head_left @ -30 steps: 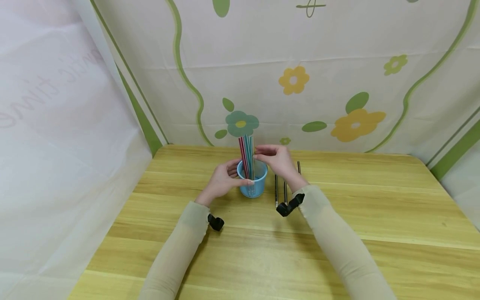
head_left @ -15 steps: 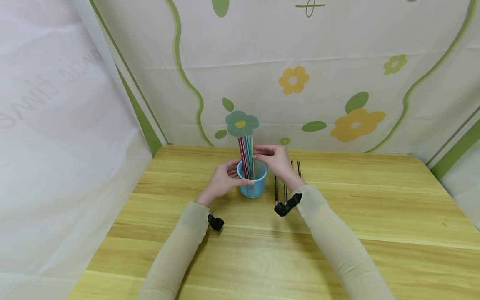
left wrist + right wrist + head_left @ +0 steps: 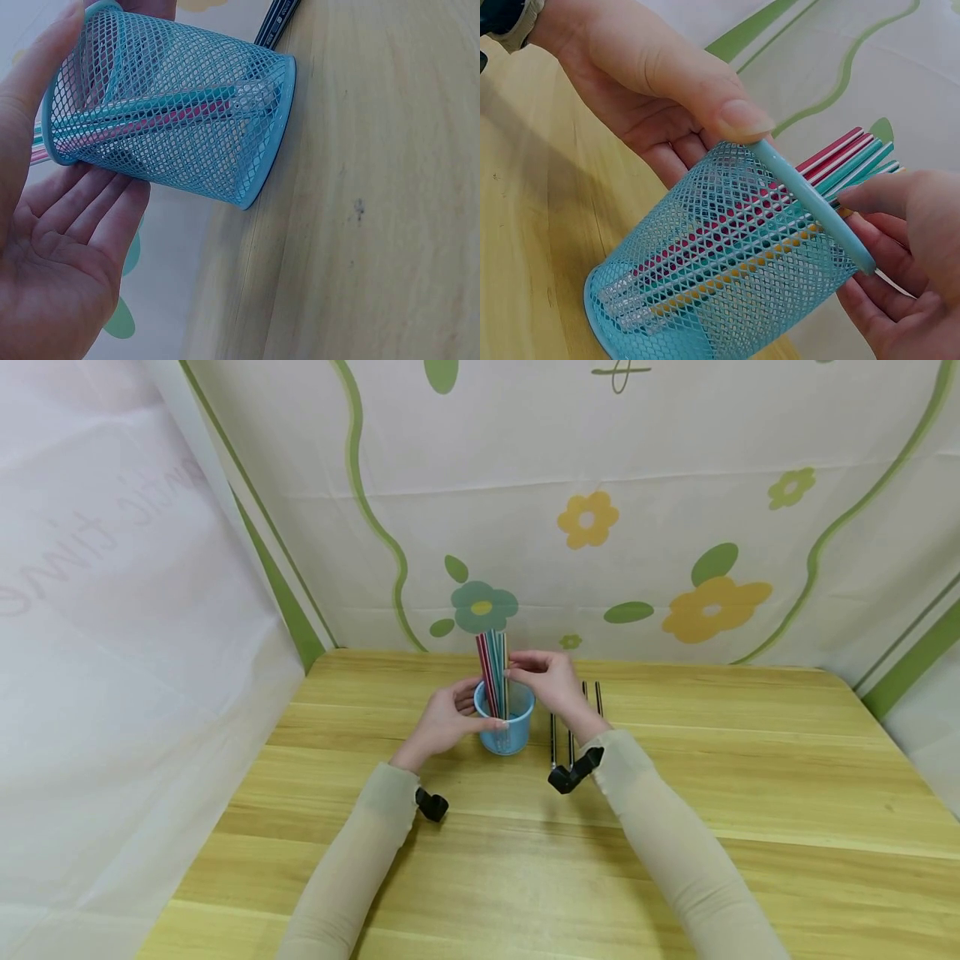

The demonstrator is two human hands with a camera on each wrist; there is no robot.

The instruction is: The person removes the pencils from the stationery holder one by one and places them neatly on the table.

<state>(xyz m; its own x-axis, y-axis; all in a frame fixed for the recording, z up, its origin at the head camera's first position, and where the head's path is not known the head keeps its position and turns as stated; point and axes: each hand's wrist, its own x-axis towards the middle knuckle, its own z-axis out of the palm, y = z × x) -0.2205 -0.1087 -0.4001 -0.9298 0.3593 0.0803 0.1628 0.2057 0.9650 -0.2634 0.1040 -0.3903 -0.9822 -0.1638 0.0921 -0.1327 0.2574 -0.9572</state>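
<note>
A light-blue mesh pen holder [image 3: 517,739] stands on the wooden table, with several striped pens [image 3: 492,664] in red, teal and yellow leaning to its left side. My left hand [image 3: 444,722] grips the holder at its rim, thumb over the near side and fingers behind. The right wrist view shows the pens' clear ends [image 3: 634,315] down inside the mesh. With thumb and fingertips my right hand [image 3: 553,683] pinches the rightmost pen of the bundle, a yellow-striped one [image 3: 506,645], above the rim.
Several black pens [image 3: 553,739] lie on the table [image 3: 480,877] just right of the holder, partly hidden by my right wrist. Behind the table's back edge hangs a white cloth [image 3: 525,460] printed with flowers. Another white cloth [image 3: 112,693] hangs at the left.
My right hand has shifted slightly left with the pen, uncovering more of a black pen behind it. The left hand and the holder stay in place.
</note>
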